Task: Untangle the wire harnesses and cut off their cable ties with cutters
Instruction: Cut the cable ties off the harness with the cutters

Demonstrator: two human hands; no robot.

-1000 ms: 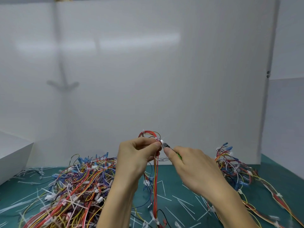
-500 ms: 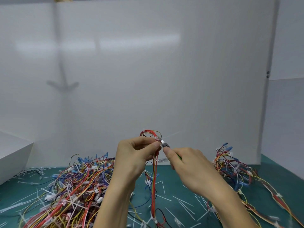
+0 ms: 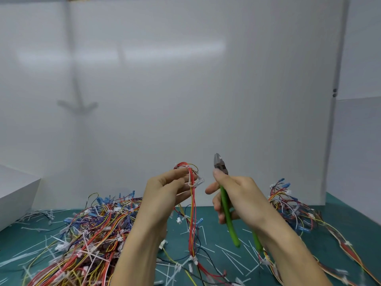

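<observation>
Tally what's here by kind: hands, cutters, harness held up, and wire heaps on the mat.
hands: 2, left hand and right hand
cutters: 1
harness held up: 1
wire heaps: 2, left heap and right heap
total: 6

- The red-and-yellow harness (image 3: 193, 205) hangs from the left hand (image 3: 165, 195), looped at the top, with its lower end on the mat.
- A white cable tie (image 3: 191, 184) still wraps the harness just below the loop.
- The cutters (image 3: 226, 203), with green handles and a grey metal head, stand head-up in the right hand (image 3: 241, 195), just beside the harness but apart from it.
- A tangled pile of harnesses (image 3: 86, 234) lies to the left, with a smaller heap (image 3: 288, 205) to the right.
- Cut tie strips (image 3: 231, 256) lie scattered between them.
</observation>
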